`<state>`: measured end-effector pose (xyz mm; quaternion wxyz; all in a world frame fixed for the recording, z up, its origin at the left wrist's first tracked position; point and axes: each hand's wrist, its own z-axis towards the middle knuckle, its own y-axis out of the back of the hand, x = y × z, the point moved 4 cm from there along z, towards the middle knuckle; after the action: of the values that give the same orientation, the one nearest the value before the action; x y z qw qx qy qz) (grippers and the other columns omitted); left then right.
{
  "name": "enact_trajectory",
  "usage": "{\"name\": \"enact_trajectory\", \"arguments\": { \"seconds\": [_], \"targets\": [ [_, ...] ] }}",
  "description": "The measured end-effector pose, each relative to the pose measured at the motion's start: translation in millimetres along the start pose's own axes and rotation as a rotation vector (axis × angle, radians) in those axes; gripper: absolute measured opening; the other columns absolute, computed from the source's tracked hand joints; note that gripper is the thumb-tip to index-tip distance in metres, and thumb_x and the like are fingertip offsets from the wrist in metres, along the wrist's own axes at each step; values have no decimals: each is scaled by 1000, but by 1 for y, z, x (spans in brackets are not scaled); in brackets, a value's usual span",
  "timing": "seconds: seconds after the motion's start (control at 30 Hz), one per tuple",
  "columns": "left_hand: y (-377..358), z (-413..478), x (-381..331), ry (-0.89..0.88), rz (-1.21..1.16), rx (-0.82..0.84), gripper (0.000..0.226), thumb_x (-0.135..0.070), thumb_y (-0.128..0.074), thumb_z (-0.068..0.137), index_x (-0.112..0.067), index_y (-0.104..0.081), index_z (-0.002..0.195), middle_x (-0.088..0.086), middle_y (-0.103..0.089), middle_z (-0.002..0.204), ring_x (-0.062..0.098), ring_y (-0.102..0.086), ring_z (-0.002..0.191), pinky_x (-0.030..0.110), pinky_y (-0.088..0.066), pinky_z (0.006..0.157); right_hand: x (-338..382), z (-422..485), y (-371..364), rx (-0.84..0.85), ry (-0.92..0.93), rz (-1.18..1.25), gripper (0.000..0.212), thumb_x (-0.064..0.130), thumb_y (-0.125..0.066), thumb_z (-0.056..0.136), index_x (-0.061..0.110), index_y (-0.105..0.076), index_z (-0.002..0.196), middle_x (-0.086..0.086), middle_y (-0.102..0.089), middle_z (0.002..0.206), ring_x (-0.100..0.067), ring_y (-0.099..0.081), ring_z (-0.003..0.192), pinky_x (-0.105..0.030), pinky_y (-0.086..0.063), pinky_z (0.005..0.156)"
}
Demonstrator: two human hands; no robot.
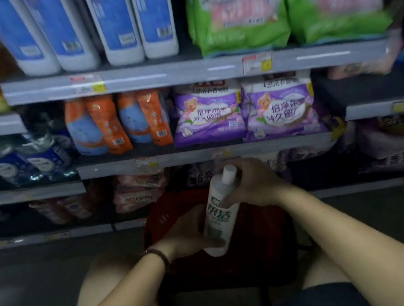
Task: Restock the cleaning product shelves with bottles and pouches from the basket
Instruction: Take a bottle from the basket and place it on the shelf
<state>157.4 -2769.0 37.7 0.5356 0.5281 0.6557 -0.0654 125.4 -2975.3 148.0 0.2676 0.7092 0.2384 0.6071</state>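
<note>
A white bottle (220, 213) is held tilted above a red basket (262, 248) on the floor, below the shelves (183, 73). The left hand (189, 230) wraps its lower body; the right hand (255, 184) clasps the neck, just under the white cap (229, 173).

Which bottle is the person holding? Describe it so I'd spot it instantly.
Look below the shelves to the red basket on the floor. Above it, the left hand and right hand hold a tilted white bottle. Unlike the shelved blue-labelled bottles, it is slim with a white cap and green lettering.
</note>
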Motion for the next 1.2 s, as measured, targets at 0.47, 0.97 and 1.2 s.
{"name": "enact_trajectory", "arguments": {
  "seconds": [0.47, 0.97, 1.2],
  "targets": [
    [90, -106, -202, -302, -523, -477, 40, -24, -96, 78, -22, -80, 114, -5, -85, 104, 13, -82, 94, 32, -64, 81, 162, -26, 145, -236, 156, 527, 97, 39, -100, 59, 16, -59, 144, -11, -78, 122, -28, -77, 110, -51, -64, 93],
    [216, -188, -362, -478, -548, -691, 58, -45, -97, 73, -18, -68, 117, 2, -84, 97, 17, -83, 83, 41, -68, 76, 313, -58, 237, -189, 297, 561, 29, 16, -79, 94, 9, -73, 122, -9, -82, 110, -32, -81, 97, -53, -66, 78],
    [252, -210, -407, -649, -433, -859, 71, -48, -100, 66, -31, -52, 115, -5, -79, 104, 4, -79, 84, 31, -67, 72, 392, -54, 286, -259, 414, 540, 26, 8, -80, 91, 6, -77, 117, -13, -83, 105, -34, -81, 93, -43, -66, 65]
  ]
}}
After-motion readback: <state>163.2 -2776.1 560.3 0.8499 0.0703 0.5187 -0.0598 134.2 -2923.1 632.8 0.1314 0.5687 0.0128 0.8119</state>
